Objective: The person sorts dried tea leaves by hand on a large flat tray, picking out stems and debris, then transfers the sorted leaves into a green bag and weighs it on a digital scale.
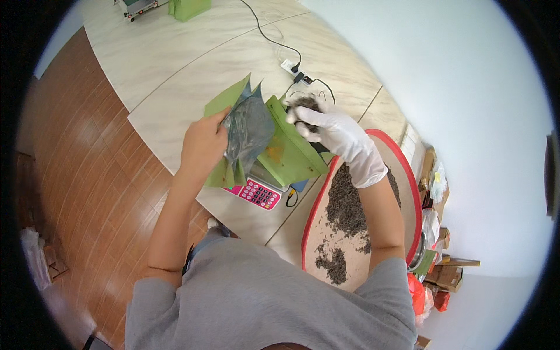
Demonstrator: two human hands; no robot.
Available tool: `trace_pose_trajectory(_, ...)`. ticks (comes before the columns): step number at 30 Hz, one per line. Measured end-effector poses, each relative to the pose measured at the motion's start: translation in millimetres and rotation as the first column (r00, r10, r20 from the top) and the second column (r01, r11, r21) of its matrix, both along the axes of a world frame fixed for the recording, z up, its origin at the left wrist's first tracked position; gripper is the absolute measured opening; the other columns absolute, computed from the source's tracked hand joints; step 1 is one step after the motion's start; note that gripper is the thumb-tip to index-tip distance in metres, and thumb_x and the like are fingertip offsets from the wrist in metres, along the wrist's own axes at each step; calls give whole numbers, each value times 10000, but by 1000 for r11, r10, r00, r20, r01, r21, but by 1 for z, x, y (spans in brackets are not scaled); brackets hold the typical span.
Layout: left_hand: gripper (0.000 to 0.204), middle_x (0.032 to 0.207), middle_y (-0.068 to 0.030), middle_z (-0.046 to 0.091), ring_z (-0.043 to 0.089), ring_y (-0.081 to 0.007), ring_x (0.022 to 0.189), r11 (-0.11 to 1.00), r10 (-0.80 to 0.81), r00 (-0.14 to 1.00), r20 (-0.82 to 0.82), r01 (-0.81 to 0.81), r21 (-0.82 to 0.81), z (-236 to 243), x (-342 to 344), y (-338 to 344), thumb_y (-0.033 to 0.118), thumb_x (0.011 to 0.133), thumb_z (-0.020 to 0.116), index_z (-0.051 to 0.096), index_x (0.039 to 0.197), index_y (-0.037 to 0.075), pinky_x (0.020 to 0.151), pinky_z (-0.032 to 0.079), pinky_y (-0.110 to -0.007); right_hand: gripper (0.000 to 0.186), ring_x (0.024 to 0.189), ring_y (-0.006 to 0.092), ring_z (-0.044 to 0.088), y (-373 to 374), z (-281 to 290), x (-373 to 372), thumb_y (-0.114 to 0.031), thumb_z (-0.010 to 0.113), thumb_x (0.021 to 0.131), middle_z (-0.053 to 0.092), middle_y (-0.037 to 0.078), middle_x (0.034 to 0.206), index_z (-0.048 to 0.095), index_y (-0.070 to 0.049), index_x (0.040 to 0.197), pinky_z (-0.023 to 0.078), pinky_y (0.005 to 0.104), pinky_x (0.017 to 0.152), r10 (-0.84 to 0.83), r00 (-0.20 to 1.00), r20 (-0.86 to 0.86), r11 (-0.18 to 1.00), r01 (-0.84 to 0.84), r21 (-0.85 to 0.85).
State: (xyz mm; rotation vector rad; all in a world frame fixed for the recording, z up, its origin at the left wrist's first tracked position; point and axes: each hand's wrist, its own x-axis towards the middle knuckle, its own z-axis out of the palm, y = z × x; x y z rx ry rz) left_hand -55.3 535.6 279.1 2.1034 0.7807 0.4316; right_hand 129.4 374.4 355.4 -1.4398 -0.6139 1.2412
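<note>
Two closed grips: bare left hand (204, 140) pinched on a flexible green-and-silver pouch (251, 128), left of the right grip; white-gloved right hand (338, 133) curled around a clump of dark, crumbly dried material (306, 112). Probably best done by holding the mouth wide, bringing the clump fully over it before loosening any fingers, and catching strays on the beige, red-rimmed oval tray (357, 269) below the right grip. No legible brand or label; marks on the bright pink keypad (261, 193), below and right of the left grip, too small to read.
</note>
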Motion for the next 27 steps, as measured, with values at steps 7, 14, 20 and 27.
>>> trace_pose_trajectory(7, 390, 734, -253, 617, 630, -384, 685, 1000, 0, 1000, -11, 0, -28, -1, 12, -4, 78, 832, 465, 633, 1185, 82, 688, 490, -457, 372, 721, 131, 556, 56, -20, -51, -178, 578, 912, 610, 101, 997, 484, 30, 1205, 436, 220, 570, 59, 987, 151, 987, -35, -160)
trace_pose_trajectory(14, 355, 653, -197, 598, 626, -295, 567, 995, 66, 998, 5, -66, -74, -11, -6, 11, 100, 863, 452, 630, 1165, 44, 583, 496, -395, 618, 943, 261, 622, 73, -24, -59, -298, 554, 880, 595, 209, 1163, 394, 53, 1363, 489, 304, 828, 477, 588, 654, 870, -209, -446)
trace_pose_trajectory(20, 347, 631, -173, 615, 634, -237, 517, 990, 95, 994, -46, -99, -99, 6, -22, 33, 135, 878, 458, 630, 1159, 27, 515, 492, -364, 339, 912, 290, 653, 86, -26, -66, -271, 503, 918, 683, 154, 1003, 645, -32, 1114, 503, 332, 808, 357, 302, 884, 927, -227, -297)
trace_pose_trajectory(27, 336, 589, -84, 572, 564, -147, 459, 994, 88, 996, -20, -89, -69, 17, -33, 48, 153, 902, 440, 640, 1142, 28, 459, 448, -299, 316, 931, 291, 649, 83, -19, -91, -298, 534, 938, 689, 122, 1019, 666, -60, 1099, 501, 317, 840, 21, 376, 926, 964, -252, 81)
